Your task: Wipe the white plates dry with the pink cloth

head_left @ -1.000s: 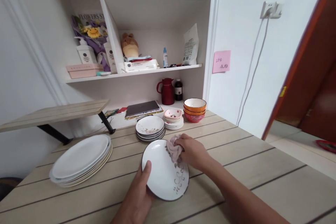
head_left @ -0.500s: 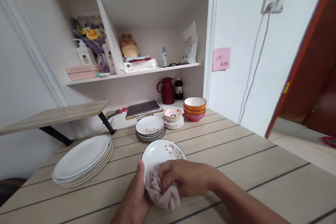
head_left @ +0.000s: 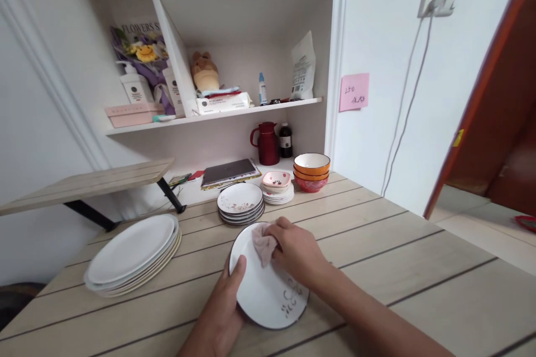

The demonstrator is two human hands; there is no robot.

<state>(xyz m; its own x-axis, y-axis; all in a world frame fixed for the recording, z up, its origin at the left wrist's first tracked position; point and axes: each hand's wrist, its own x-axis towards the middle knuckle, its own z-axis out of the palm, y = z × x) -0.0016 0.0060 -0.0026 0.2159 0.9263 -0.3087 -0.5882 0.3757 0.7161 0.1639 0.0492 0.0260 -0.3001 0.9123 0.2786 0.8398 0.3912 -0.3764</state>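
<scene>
A white plate (head_left: pixel 268 290) with a dark rim and a brown floral print is tilted above the wooden table (head_left: pixel 402 279). My left hand (head_left: pixel 224 301) grips its left edge, thumb on top and the other fingers hidden beneath. Bunched in my right hand (head_left: pixel 295 248) is a pale pink cloth (head_left: pixel 263 244), pressed on the plate's upper part. Just behind stands a stack of similar floral plates (head_left: pixel 240 201).
Large oval white plates (head_left: pixel 132 254) are stacked at left. Small plates (head_left: pixel 280 196) with a pink dish (head_left: pixel 276 179) on top sit near stacked bowls (head_left: pixel 311 172). Farther back are a laptop (head_left: pixel 230 172), a red jug (head_left: pixel 267 144) and a low riser (head_left: pixel 92 184).
The plate has turned, so its floral print moved from the upper right to the lower right. My right hand and the cloth shifted from the plate's near edge up to its far part.
</scene>
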